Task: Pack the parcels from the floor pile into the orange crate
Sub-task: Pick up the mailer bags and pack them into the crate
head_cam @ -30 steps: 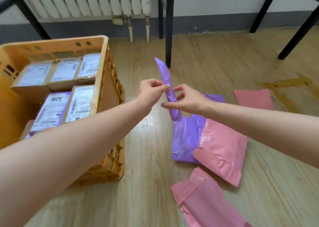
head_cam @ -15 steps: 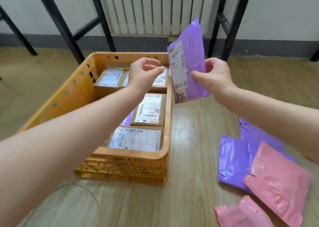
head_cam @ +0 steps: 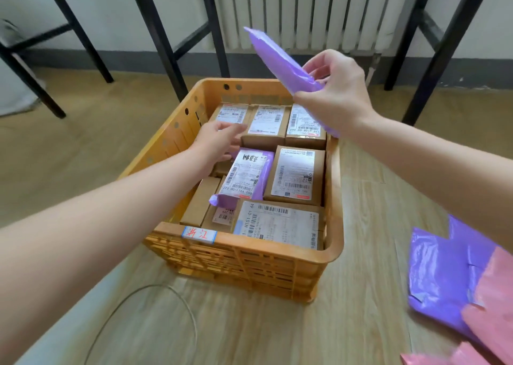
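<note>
Head view: our right hand pinches a bag over the crate; left hand, fingers straight, touches boxes. Next we need a gap.

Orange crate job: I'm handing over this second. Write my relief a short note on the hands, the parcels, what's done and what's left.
Right hand grips a purple parcel in the air over the far right corner of the orange crate.
Left hand reaches into the crate, fingers straight, holding nothing.
Done: cardboard boxes and another purple bag lie in the crate.
Left: put in the held parcel, then the floor pile of purple and pink bags at right.
</note>
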